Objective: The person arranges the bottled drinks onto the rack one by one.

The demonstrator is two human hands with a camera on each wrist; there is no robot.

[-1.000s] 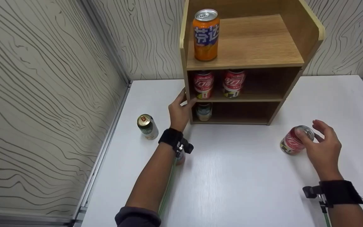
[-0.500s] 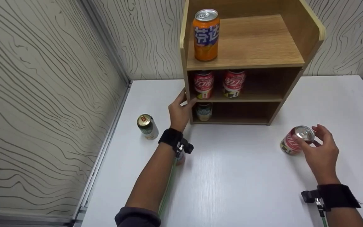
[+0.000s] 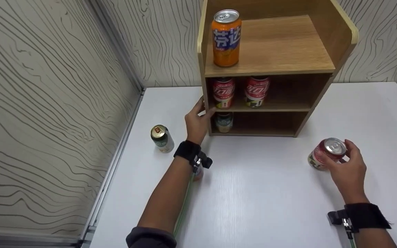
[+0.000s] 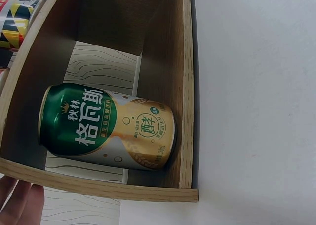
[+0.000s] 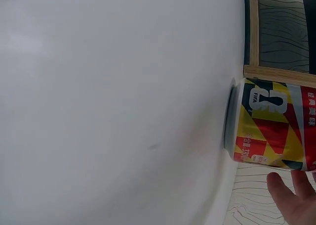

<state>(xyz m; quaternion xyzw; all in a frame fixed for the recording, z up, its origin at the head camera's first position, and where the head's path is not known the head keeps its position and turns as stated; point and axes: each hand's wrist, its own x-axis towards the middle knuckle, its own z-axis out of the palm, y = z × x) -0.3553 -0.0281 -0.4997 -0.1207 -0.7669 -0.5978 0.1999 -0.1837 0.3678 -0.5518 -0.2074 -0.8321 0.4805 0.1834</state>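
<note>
My right hand (image 3: 350,177) holds a red soda can (image 3: 319,153) standing on the white table, thumb on its near side and fingers on its far right. In the right wrist view, fingertips (image 5: 280,185) lie right at the side of this red, yellow and black patterned can (image 5: 271,121). My left hand (image 3: 196,125) grips the left side panel of the wooden shelf (image 3: 267,73), thumb over the front edge, other fingers outside. Just inside that panel, a green and gold kvass can (image 4: 94,123) stands in the bottom compartment.
Two red cans (image 3: 223,94) stand in the middle compartment, and an orange Fanta can (image 3: 226,48) is on the top left. A green and gold can (image 3: 163,139) stands on the table left of my arm. Another can (image 3: 198,174) is mostly hidden behind my left wrist.
My right hand has moved left and slightly nearer, its fingers closing in from a loose spread to hold the red soda can. The left hand stays on the shelf panel.
</note>
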